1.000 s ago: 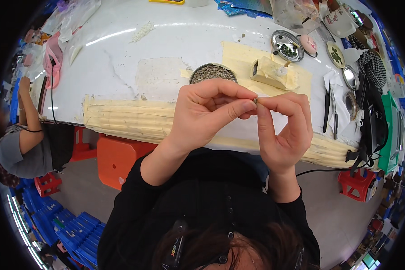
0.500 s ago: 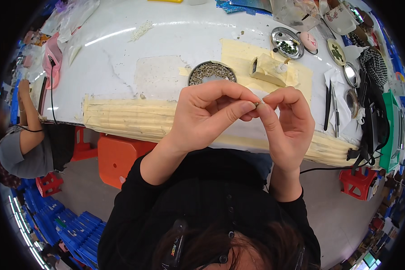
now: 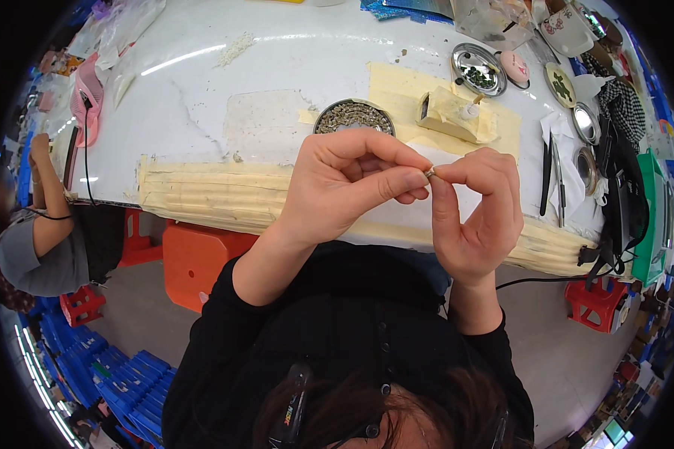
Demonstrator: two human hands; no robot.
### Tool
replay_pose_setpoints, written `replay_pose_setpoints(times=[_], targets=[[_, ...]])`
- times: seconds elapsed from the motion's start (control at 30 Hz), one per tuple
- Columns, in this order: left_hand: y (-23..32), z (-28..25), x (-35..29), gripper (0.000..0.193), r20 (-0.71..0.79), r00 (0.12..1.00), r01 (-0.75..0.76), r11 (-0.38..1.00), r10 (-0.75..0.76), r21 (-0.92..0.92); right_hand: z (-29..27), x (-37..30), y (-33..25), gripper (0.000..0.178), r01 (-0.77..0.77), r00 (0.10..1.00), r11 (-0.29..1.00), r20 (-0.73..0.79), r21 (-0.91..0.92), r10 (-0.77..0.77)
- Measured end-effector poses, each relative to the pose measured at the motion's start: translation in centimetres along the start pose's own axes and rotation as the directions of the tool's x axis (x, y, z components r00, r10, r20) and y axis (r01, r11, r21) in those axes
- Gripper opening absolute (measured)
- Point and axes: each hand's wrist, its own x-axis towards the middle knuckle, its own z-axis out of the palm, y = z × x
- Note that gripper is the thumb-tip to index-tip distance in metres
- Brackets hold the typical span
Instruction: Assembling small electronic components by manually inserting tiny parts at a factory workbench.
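Note:
In front of my chest, above the table edge, both hands meet at a small silvery metal piece (image 3: pixel 430 172), too small to name. My left hand (image 3: pixel 344 179) pinches it between thumb and index finger, the other fingers curled behind. From the other side my right hand (image 3: pixel 481 202) reaches it with the index fingertip. The right thumb tip is close below, and the remaining fingers are bent. Just beyond my left hand stands a round dish (image 3: pixel 388 120) full of small metallic pieces. Past my right hand is a block wrapped in cream tape (image 3: pixel 445 123) with a small white-topped bottle (image 3: pixel 469 111) in it.
A steel plate (image 3: pixel 462 58) holds dark green bits. Tweezers (image 3: pixel 559 194) lie on white tissue at the right, near a green tray (image 3: pixel 651 217). Cream tape (image 3: pixel 210 187) pads the table's front edge. Left are an orange stool (image 3: pixel 202 262) and another person's arm (image 3: pixel 49 194).
The right thumb has dropped away from the left fingertips, and the right index finger has straightened onto the small metal piece. My left hand has hardly moved.

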Motion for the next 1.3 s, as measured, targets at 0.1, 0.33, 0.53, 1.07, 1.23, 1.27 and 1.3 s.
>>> replay_pose_setpoints(times=[0.1,0.33,0.53,1.07,1.23,1.27,1.3], targets=[[0.2,0.1,0.1,0.014,0.008,0.996,0.094,0.994,-0.094,-0.055,0.0,0.1,0.1,0.018,0.061,0.998,0.997,-0.008,-0.040,-0.062],[0.0,0.5,-0.2,0.012,-0.058,0.991,-0.105,0.974,0.119,0.199,-0.2,-0.1,0.0,0.019,0.026,1.000,1.000,-0.010,-0.012,-0.026],[-0.3,0.1,0.0,0.012,0.088,0.924,-0.351,0.737,0.372,0.578,-0.3,-1.0,-0.1,0.025,-0.092,0.996,0.990,0.016,0.105,0.090],[-0.2,0.7,0.0,0.019,0.158,0.817,-0.482,0.507,0.555,0.715,-0.5,-2.1,-0.8,0.022,-0.497,0.854,0.562,0.257,0.661,0.452],[-0.1,0.8,0.0,0.020,0.174,0.806,-0.484,0.461,0.566,0.744,-0.5,-2.4,-0.6,0.023,-0.561,0.778,0.358,0.328,0.746,0.536],[-0.1,0.8,0.0,0.020,0.174,0.803,-0.484,0.455,0.569,0.747,-0.6,-2.3,-0.8,0.023,-0.564,0.778,0.371,0.323,0.738,0.539],[-0.1,0.9,0.0,0.019,0.175,0.801,-0.485,0.449,0.573,0.751,-0.6,-2.3,-0.9,0.023,-0.566,0.778,0.384,0.317,0.730,0.543]])
